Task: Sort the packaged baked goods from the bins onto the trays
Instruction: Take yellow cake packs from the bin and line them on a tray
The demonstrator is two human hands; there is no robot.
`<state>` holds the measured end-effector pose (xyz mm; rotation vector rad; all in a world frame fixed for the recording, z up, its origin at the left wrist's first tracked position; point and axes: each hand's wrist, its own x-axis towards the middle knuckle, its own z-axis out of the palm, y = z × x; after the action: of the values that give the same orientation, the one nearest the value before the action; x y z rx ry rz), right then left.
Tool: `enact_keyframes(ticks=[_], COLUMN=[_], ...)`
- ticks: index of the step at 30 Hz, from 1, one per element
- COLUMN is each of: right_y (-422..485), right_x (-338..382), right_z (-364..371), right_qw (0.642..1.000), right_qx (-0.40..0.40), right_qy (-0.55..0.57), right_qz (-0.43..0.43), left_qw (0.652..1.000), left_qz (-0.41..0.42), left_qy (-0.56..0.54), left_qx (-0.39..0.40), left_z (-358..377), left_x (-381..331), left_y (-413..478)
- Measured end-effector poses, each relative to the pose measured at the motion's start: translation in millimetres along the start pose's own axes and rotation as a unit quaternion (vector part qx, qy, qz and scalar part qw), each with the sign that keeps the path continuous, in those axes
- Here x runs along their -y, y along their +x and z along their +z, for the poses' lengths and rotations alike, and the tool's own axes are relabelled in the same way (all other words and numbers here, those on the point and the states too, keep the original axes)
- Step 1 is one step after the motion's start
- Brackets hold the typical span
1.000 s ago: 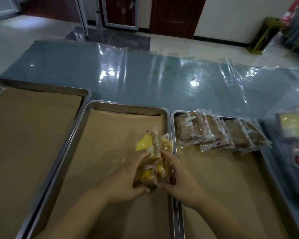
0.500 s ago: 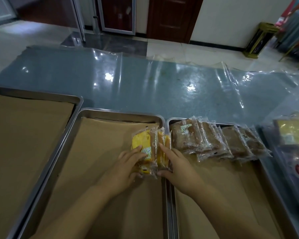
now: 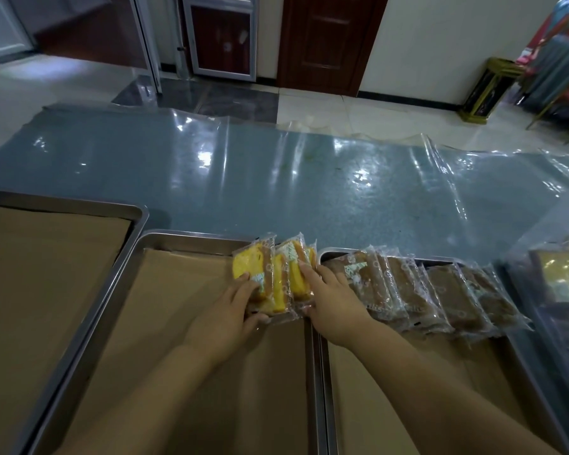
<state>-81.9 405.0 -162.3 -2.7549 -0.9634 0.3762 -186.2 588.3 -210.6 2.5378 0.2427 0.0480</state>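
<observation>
Several yellow cake packs (image 3: pixel 276 274) stand in a leaning row at the far right corner of the middle tray (image 3: pixel 191 238), which is lined with brown paper. My left hand (image 3: pixel 230 310) holds the leftmost pack, fingers on its face and thumb at its lower edge. The fingers of my right hand (image 3: pixel 332 297) lie straight against the rightmost yellow pack. Along the far end of the right tray (image 3: pixel 329 254) runs an overlapping row of brown cake packs (image 3: pixel 440 290).
A third paper-lined tray (image 3: pixel 79 205) lies at the left. At the right edge a bin under clear plastic (image 3: pixel 558 274) holds more packaged goods. The grey table (image 3: pixel 309 192), covered in plastic film, stretches beyond the trays.
Both hands carried the yellow packs away from me to the tray's far right corner and set them down there, fanned out in a row.
</observation>
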Motion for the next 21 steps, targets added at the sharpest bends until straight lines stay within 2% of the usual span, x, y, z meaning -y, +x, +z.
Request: enact_keyframes(ticks=[6, 11, 16, 21], right_y=[-13.1, -46.8, -97.3, -146.9], right_x=[10.0, 22.8, 31.6, 24.6], right_z=[-14.1, -31.9, -46.3, -58.9], right_qw=[0.999, 0.999, 0.997, 0.993], right_qx=[0.029, -0.014, -0.011, 0.005], right_qy=[0.016, -0.003, -0.064, -0.115], right_qz=[0.03, 0.046, 0.033, 0.024], left_qw=[0.998, 0.997, 0.994, 0.982], left_qz=[0.004, 0.024, 0.051, 0.114], left_qy=[0.015, 0.061, 0.088, 0.147], left_qx=[0.058, 0.029, 0.035, 0.034], left_z=[-13.9, -30.4, -43.3, -51.7], left_x=[-5.0, -14.6, -34.0, -62.5], left_y=[-2.0, -24.9, -54.9, -81.0])
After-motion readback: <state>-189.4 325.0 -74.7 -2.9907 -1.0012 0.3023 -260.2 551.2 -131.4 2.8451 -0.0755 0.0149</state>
